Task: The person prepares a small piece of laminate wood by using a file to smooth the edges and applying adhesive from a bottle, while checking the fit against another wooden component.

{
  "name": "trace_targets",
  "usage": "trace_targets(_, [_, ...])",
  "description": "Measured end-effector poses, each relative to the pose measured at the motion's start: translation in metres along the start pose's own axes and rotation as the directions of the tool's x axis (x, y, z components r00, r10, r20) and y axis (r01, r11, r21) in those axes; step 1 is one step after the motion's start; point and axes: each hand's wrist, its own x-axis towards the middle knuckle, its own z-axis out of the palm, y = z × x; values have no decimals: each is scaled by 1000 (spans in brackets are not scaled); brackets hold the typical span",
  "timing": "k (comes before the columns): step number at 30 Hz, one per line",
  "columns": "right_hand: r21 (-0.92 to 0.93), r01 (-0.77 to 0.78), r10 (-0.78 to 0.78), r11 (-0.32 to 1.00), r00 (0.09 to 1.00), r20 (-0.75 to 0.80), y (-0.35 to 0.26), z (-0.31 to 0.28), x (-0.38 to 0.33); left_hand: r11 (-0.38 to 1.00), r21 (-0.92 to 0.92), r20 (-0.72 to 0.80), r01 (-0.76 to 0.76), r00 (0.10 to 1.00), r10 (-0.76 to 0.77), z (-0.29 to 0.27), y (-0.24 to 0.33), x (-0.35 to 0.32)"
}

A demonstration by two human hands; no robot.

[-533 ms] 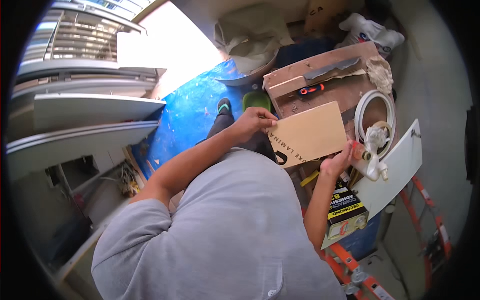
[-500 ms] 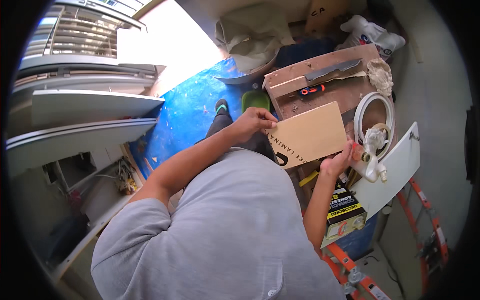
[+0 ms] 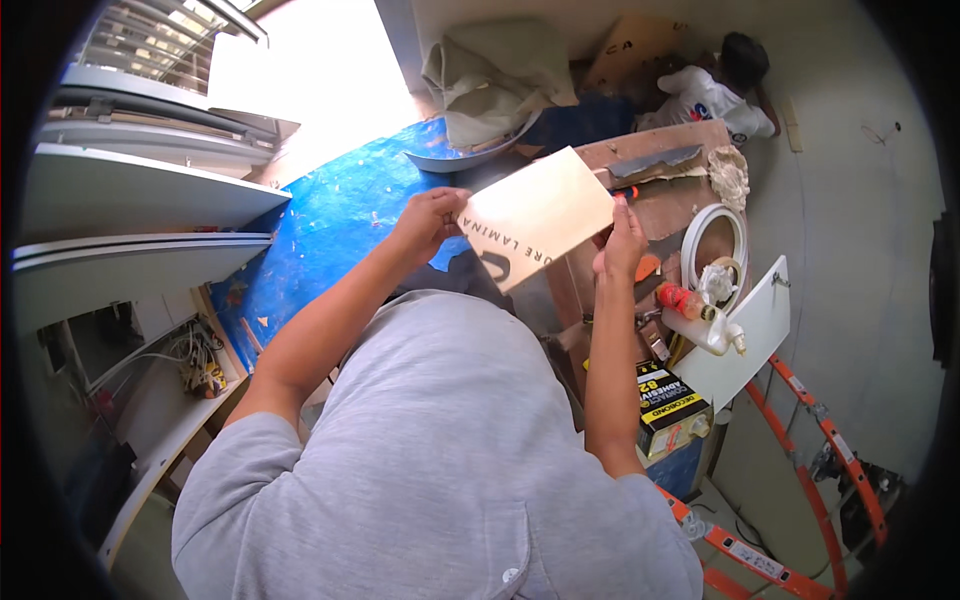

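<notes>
Between my two hands is a tan rectangular laminate sheet (image 3: 545, 205), tilted, with dark lettering along its near left side. My left hand (image 3: 432, 218) pinches its left corner. On the right edge, my right hand (image 3: 622, 238) grips with the thumb upward; some of its fingers are hidden behind the sheet. Beyond and to the right lies a brown work surface (image 3: 665, 215) bearing a torn dark strip (image 3: 655, 162) and a tool with an orange-red handle (image 3: 625, 193), partly covered by the sheet.
Right of me are a white tape roll (image 3: 690, 245), a red-labelled bottle (image 3: 683, 300), a black-and-yellow adhesive can (image 3: 672, 405), a white panel (image 3: 745, 335) and an orange ladder (image 3: 765, 565). Blue sheeting (image 3: 340, 200) covers the floor. A co-worker (image 3: 715, 95) crouches at the far right.
Both hands have lifted the sheet and carried it leftward and away from the bottles. My right hand now sits higher on its right edge. The view has shifted, and more of the co-worker shows.
</notes>
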Motion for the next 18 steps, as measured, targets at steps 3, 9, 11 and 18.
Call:
trace_targets(3, [-18,-16,17,1000,998,54,2,39,-5,978,-204,-11,-37,999,35,-30,18,-3])
trace_targets(9, [-48,-20,31,999,967,252,31,137,-73,961,-250,-85,-114,992,96,-93,56,-40])
trace_targets(11, [-53,-59,73,997,942,327,52,158,-89,962,-217,-149,-166,980,135,-130,63,-43])
trace_targets(18, [-280,-85,227,956,818,528,73,239,-134,963,-123,-238,-238,950,204,-231,104,-86])
